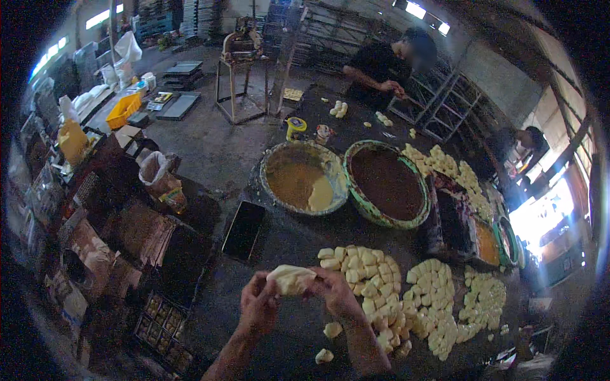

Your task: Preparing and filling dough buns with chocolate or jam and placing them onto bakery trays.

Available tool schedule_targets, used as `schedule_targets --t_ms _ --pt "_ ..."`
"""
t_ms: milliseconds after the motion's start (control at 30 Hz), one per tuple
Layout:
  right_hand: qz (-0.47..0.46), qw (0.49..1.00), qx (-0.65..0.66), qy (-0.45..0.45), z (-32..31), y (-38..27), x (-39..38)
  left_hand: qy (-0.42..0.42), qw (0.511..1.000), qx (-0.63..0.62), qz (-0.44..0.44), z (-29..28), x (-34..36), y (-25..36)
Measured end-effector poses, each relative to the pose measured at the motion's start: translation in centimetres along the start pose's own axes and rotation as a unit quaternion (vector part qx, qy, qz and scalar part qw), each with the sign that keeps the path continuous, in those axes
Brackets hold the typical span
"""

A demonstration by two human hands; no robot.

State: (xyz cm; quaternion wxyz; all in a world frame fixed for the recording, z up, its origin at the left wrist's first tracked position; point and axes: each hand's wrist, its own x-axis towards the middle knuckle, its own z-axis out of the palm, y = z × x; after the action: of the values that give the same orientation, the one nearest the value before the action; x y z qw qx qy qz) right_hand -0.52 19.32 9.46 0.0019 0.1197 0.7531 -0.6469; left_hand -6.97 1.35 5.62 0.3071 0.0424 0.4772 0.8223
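Between my two hands a flattened piece of pale dough (291,279) is stretched out above the dark table. My left hand (259,301) grips its left end, and my right hand (332,292) pinches its right end. Just right of my right hand lies a big cluster of pale dough pieces (368,273), with more dough heaps (432,298) farther right. Two loose dough lumps (332,329) rest beside my right forearm. Beyond my hands stand a basin of yellowish-brown filling (289,181) and a green-rimmed basin of dark brown filling (387,184).
A black tray (244,230) lies at the table's left part. Farther left are a sack (159,171), cardboard boxes and a yellow crate (124,110). A tray of small round pieces (162,330) sits low at left. Across the table a co-worker (381,70) handles something small; another person (524,149) is at right.
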Motion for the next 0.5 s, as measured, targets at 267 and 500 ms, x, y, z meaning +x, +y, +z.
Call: schedule_targets --t_ms 267,500 --pt "-0.146 0.900 -0.272 0.307 8.8 -4.0 -8.2 -0.145 0.941 0.241 0.187 -1.2 -5.9 6.3" --pt "-0.345 0.859 -0.283 0.250 19.2 -8.2 -13.6 -0.036 0.970 0.177 0.164 -5.8 -14.0 12.6"
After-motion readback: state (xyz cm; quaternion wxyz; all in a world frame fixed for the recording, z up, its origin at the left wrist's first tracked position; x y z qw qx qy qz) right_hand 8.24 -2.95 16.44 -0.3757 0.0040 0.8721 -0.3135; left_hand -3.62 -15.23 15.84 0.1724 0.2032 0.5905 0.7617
